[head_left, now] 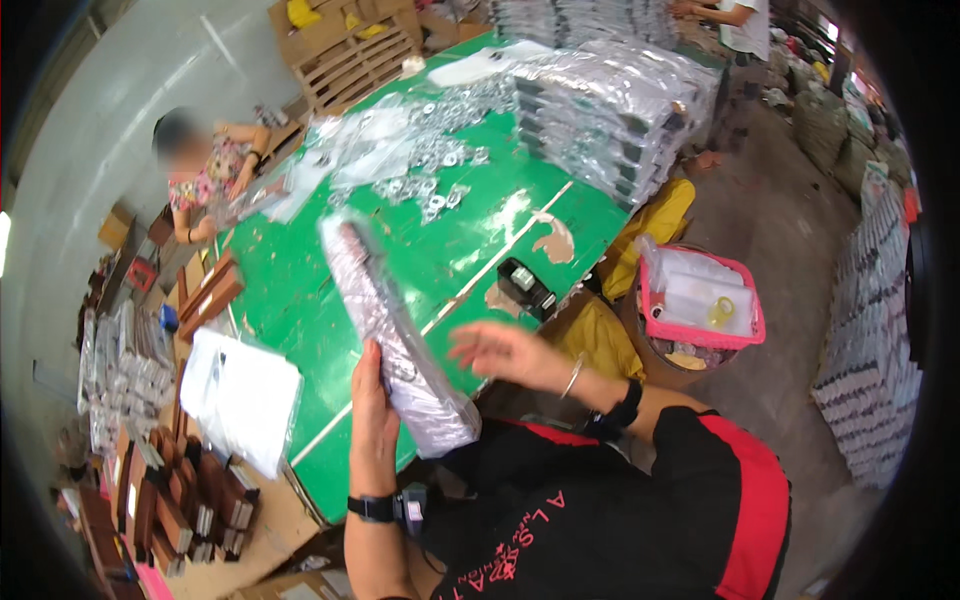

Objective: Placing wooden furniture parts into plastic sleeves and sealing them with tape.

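Observation:
My left hand point(373, 400) is wrapped round a long package point(385, 320) in clear, wrinkled plastic. The package stands tilted over the green table point(310, 390), its lower end close to my body, and something brown shows through the plastic near the top. My right hand point(505, 352) hovers just right of the package, fingers apart and slightly blurred, holding nothing. Beyond that hand, a black tape dispenser point(525, 288) lies by the table's right edge. A pile of clear plastic bags point(240, 395) lies at the table's left edge.
Bagged packages form a tall stack point(600, 120) at the far right of the table. Small metal fittings point(430, 190) lie scattered mid-table. Brown wooden pieces point(180, 500) fill the near left. A pink basket point(757, 300) stands right. One co-worker point(215, 175) sits far left; another point(745, 25) stands far right.

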Motion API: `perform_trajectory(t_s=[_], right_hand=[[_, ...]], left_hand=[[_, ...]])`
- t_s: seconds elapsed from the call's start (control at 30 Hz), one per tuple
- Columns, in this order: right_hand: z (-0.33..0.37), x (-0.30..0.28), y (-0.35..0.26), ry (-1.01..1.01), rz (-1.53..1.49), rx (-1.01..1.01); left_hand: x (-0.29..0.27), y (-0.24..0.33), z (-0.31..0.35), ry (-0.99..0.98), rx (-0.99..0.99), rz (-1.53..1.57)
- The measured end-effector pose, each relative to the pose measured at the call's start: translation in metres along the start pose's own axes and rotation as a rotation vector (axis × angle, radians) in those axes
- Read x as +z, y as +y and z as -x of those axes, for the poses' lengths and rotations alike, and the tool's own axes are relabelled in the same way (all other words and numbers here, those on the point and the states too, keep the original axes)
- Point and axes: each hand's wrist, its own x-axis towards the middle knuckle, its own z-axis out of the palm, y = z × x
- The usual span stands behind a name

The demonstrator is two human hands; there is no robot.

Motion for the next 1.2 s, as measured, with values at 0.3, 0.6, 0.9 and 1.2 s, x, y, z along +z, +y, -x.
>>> perform_trajectory(t_s=[0.3, 0.6, 0.9, 1.2], right_hand=[[-0.018, -0.025, -0.105, 0.161, 1.579, -0.705], [-0.026, -0.078, -0.084, -0.108, 1.609, -0.603], [-0.016, -0.236, -0.053, 1.054, 1.572, 0.089], [-0.012, -0.364, -0.006, 0.859, 2.049, 0.126]], left_hand=[[0.026, 0.003, -0.003, -0.186, -0.194, -0.083], [0.068, 0.038, -0.022, -0.374, 0.119, -1.402], [0.04, 0.015, -0.013, -0.13, 0.501, -1.024], [-0.057, 0.0, 0.032, 0.063, 0.241, -0.976]])
